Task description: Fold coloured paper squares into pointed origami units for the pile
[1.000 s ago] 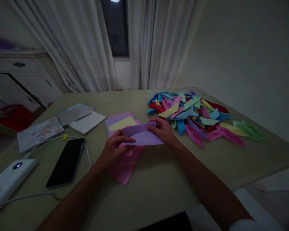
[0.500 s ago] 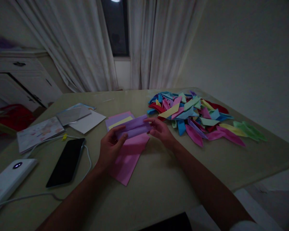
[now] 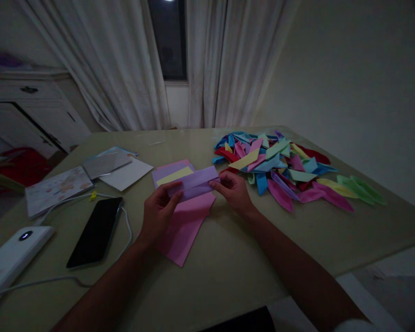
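Note:
A folded strip of purple paper [image 3: 197,183] is held up between my two hands, above the table. My left hand [image 3: 161,207] pinches its left end, thumb on the near face and fingers behind. At the right end, my right hand [image 3: 233,191] grips the paper between thumb and curled fingers. A lengthwise fold line runs along the strip. Below it lie pink paper sheets [image 3: 185,230], and a yellow sheet [image 3: 174,175] shows just behind, on top of purple and pink ones.
A heap of folded colored paper pieces [image 3: 269,159] covers the table's back right. On the left are a black phone [image 3: 95,233], a white power bank [image 3: 17,258] with a cable, a patterned booklet [image 3: 58,189] and a white sheet [image 3: 127,173].
The purple strip's right end has shifted slightly right and its near face has turned more into view. My right hand's fingers have closed from a looser hold onto that end.

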The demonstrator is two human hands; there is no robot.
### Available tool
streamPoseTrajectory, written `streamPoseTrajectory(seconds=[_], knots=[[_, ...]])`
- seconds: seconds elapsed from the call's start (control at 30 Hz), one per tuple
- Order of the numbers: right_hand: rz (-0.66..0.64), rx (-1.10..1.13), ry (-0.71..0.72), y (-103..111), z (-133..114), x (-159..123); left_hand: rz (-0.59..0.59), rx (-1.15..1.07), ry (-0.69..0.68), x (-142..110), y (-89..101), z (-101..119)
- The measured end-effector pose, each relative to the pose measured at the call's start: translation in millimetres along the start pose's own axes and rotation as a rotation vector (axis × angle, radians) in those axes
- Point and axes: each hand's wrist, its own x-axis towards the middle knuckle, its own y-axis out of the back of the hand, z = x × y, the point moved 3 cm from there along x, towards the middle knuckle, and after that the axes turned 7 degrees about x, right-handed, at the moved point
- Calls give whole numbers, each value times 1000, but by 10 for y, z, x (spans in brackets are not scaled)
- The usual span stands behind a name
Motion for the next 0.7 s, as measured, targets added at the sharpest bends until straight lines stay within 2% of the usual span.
streamPoseTrajectory(seconds=[0.17,0.37,0.53,0.7], knots=[[52,63,-6,-19,5,-7,22,-29,-24,-14,1,19],[76,142,-50,-13,2,1,-11,-231,70,-20,-50,24],[55,149,-52,-27,-9,-1,-22,-195,92,8,-39,-7],[-26,121,-94,-36,31,28,-68,-138,49,26,-27,-52]])
